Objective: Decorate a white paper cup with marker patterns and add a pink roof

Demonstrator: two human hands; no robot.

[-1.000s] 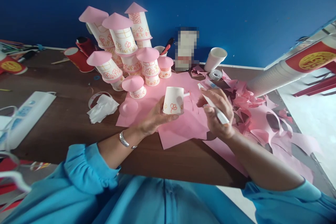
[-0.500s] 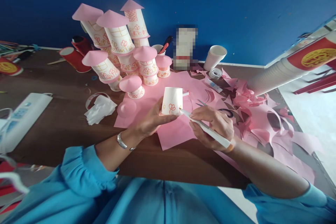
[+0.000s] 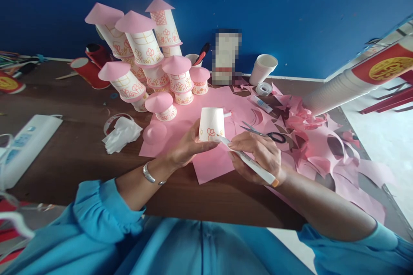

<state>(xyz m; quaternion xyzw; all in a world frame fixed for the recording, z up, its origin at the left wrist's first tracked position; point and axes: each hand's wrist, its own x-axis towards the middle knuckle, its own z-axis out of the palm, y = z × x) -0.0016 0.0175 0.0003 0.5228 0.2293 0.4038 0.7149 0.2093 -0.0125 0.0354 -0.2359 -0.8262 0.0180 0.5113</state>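
My left hand (image 3: 190,144) is closed around a white paper cup (image 3: 211,119), which is upside down with its wide rim low. Red and yellow flowers are drawn along the cup's lower part. In my right hand (image 3: 256,154) is a white marker (image 3: 256,167) with an orange end, its tip at the cup's lower right edge. Beneath the cup lies a pink paper sheet (image 3: 206,169). Behind my right hand rest dark-handled scissors (image 3: 275,137), partly covered by the hand. Decorated cup towers with pink cone roofs (image 3: 137,21) stand beyond my left hand.
At the back right are stacked white cups (image 3: 263,68), a tape roll (image 3: 264,89) and a glue tube (image 3: 261,104). Pink paper scraps (image 3: 322,142) cover the right side. Crumpled white tissue (image 3: 121,135) and a power strip (image 3: 34,148) lie left. A long cup stack (image 3: 335,88) leans in from the right.
My right hand and the marker have shifted slightly left and down, the tip moving along the cup's lower edge. More of the scissors shows. My left hand holds the cup nearly still.
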